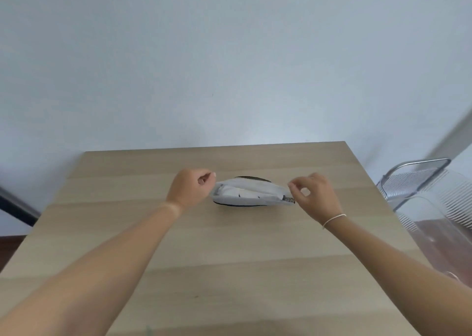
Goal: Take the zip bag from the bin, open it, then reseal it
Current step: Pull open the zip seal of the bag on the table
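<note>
Zip bag (251,192) on table (229,246), between hands (190,188).

A matt, pale wood-grain finish is shown by the table (229,246). The zip bag (251,192) looks to be made of soft white cloth edged with dark trim. The bin (434,208) is formed of clear, glossy plastic, partly ribbed. A thin white band (333,219) is worn at one wrist.
</note>
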The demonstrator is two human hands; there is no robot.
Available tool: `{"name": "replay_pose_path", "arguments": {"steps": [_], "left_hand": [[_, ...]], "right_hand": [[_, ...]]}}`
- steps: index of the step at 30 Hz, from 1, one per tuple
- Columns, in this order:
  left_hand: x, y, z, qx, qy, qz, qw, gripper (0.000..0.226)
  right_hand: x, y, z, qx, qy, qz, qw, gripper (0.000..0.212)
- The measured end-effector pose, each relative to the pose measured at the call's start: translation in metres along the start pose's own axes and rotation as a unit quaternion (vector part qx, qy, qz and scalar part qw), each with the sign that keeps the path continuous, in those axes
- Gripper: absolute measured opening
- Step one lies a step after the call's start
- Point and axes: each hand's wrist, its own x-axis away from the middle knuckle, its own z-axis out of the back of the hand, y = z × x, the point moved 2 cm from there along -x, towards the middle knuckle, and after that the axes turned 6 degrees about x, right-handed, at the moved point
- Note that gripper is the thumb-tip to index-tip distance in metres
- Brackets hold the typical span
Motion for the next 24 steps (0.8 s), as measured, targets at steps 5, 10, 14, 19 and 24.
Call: {"name": "replay_pose_path", "arguments": {"steps": [5,10,14,19,24], "left_hand": [[-0.004,0.003,-0.011,0.01,-0.033,0.013,0.999,0.034],[-0.002,-0.007,-0.036,0.011,-0.133,0.043,0.99,0.02],[0.004,-0.017,-0.055,-0.063,-0.223,0.052,0.971,0.031],[0.007,-0.025,-0.07,-0.086,-0.261,0.064,0.959,0.034],[0.006,-0.026,-0.079,-0.052,-0.271,0.081,0.958,0.032]], "right_hand": [[-0.003,-0.007,-0.007,-0.026,-0.018,-0.04,0.999,0.01],[-0.004,-0.01,-0.038,-0.024,-0.193,-0.051,0.979,0.019],[-0.001,-0.018,-0.061,-0.02,-0.277,-0.062,0.959,0.032],[-0.008,-0.025,-0.078,0.02,-0.303,-0.04,0.952,0.042],[-0.015,-0.027,-0.087,0.012,-0.358,-0.059,0.932,0.031]]}}
